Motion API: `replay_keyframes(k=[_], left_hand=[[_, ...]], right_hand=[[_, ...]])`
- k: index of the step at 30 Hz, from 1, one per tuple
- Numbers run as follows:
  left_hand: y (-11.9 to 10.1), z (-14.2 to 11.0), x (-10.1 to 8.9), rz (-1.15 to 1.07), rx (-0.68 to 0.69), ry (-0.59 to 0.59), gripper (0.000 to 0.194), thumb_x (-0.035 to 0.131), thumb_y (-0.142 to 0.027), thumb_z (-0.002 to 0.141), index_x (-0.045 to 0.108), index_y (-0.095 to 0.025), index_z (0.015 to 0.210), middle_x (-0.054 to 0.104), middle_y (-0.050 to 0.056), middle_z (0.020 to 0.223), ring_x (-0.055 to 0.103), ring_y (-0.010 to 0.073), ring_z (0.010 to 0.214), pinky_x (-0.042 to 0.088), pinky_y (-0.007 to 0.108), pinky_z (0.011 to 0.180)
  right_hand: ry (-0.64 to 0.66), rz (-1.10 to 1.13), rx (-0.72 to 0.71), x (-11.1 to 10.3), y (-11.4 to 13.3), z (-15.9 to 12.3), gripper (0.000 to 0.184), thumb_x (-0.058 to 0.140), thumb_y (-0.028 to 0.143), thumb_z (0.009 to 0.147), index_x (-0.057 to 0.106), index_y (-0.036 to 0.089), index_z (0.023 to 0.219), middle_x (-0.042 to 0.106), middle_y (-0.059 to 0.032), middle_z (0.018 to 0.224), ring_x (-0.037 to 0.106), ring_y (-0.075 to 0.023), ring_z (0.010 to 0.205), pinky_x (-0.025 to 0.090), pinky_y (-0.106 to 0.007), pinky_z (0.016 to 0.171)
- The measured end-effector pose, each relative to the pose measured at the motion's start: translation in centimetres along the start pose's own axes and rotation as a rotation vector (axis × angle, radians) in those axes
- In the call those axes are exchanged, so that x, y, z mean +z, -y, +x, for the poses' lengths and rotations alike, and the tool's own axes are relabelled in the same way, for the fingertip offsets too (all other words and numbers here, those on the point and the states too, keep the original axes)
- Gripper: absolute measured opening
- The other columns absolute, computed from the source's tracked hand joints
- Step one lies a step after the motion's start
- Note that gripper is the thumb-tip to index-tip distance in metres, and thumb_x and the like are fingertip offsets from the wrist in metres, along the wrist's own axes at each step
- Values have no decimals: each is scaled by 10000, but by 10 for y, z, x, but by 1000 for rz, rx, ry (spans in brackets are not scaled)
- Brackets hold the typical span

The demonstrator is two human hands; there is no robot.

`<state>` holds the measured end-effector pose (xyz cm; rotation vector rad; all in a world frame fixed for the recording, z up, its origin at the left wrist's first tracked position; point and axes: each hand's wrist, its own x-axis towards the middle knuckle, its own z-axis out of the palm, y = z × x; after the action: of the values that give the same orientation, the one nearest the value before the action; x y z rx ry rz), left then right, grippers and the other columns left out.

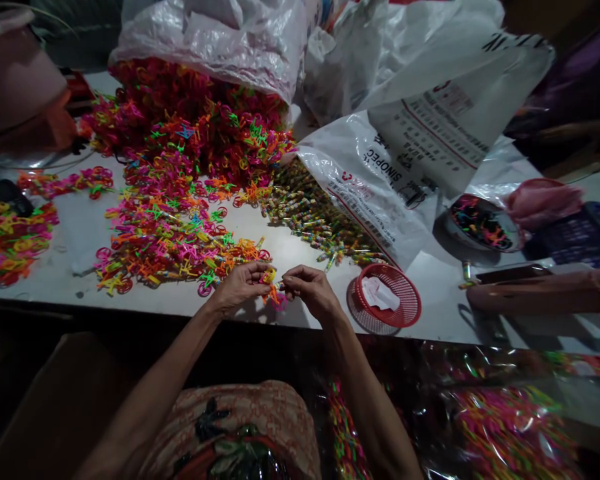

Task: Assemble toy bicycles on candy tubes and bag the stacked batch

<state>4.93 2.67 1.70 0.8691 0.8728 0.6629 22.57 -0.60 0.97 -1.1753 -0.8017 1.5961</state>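
My left hand (244,288) pinches a small yellow plastic piece (269,275) near the table's front edge. Close beside it, my right hand (307,288) has its fingertips closed on the end of a small printed tube (280,286), partly hidden by the fingers. The two pieces meet or nearly touch; I cannot tell which. Orange and pink plastic bits (275,302) show just below the fingers. To the left spreads a heap of bright plastic pieces (170,227). Beyond my right hand lies a pile of small printed tubes (320,213).
White printed sacks (395,173) and a clear bag (210,40) stand behind the piles. A red mesh basket (405,293) holding white paper is right of my right hand. Farther right are a bowl of coloured pieces (485,223) and a brownish bar-shaped object (540,297). A bucket (17,73) stands far left.
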Motion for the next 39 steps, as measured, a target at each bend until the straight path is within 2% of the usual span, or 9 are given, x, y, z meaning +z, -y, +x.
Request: replay_keyframes(k=[5, 10, 18, 23, 27, 29, 32, 35, 39], left_hand=[[6, 1, -3, -1, -10, 43, 464, 816, -156, 499, 717, -154, 952, 689, 16, 791, 620, 103, 688, 495, 212, 645], [9, 3, -4, 42, 3, -36, 457, 818, -168, 483, 735, -146, 932, 696, 22, 770, 620, 122, 694, 502, 232, 644], [8, 11, -7, 392, 159, -109, 400, 701, -153, 609, 744, -155, 1006, 727, 34, 801, 608, 142, 685, 469, 238, 621], [-22, 25, -20, 777, 329, -83, 428, 620, -156, 719, 685, -170, 1142, 722, 49, 993, 643, 159, 852, 509, 261, 768], [-70, 65, -52, 1316, 336, -391, 390, 514, -115, 809, 656, -169, 1168, 671, 97, 1137, 611, 202, 1043, 462, 312, 930], [-89, 89, -71, 1593, 99, -513, 330, 495, -99, 810, 682, -140, 1079, 661, 151, 1132, 587, 267, 1107, 452, 362, 925], [-104, 115, -90, 1677, -37, -498, 239, 599, -71, 705, 707, -110, 914, 687, 190, 995, 602, 337, 1053, 455, 398, 859], [-104, 125, -94, 1675, -42, -447, 174, 667, -113, 657, 701, -136, 826, 702, 152, 896, 618, 329, 991, 448, 381, 828], [-99, 121, -88, 1590, 106, -545, 86, 624, -210, 743, 672, -169, 801, 701, 121, 924, 614, 292, 984, 437, 372, 831]], right_hand=[[25, 30, 43, -5, -5, 1, 312, 881, 362, 492, 705, 167, 660, 657, 11, 555, 572, -101, 453, 480, -240, 487], [-33, -25, 9, -2, -5, -4, 299, 872, 367, 509, 720, 167, 671, 662, -1, 532, 591, -121, 463, 496, -260, 513], [-149, -253, -146, 13, -6, -11, 290, 813, 436, 610, 719, 176, 697, 650, -8, 539, 585, -138, 500, 487, -277, 539], [-107, -433, -261, 8, -7, 7, 347, 711, 519, 718, 737, 188, 821, 687, -45, 745, 637, -176, 691, 511, -304, 634], [-210, -746, -463, -16, -1, 33, 342, 650, 500, 772, 729, 212, 939, 641, -92, 1057, 621, -226, 937, 508, -336, 731], [-332, -963, -429, -33, 3, 40, 317, 584, 424, 828, 705, 193, 1008, 618, -108, 1085, 618, -219, 879, 498, -341, 708], [-536, -1376, -215, -56, 13, 38, 319, 520, 287, 858, 654, 172, 1123, 587, -132, 1142, 612, -227, 846, 465, -335, 682], [-594, -1632, -33, -67, 22, 29, 330, 482, 279, 890, 628, 166, 1164, 576, -143, 1139, 604, -244, 875, 427, -314, 654], [-463, -1761, -18, -62, 26, 28, 308, 394, 264, 941, 662, 182, 1068, 590, -122, 1081, 592, -211, 847, 372, -286, 633]])
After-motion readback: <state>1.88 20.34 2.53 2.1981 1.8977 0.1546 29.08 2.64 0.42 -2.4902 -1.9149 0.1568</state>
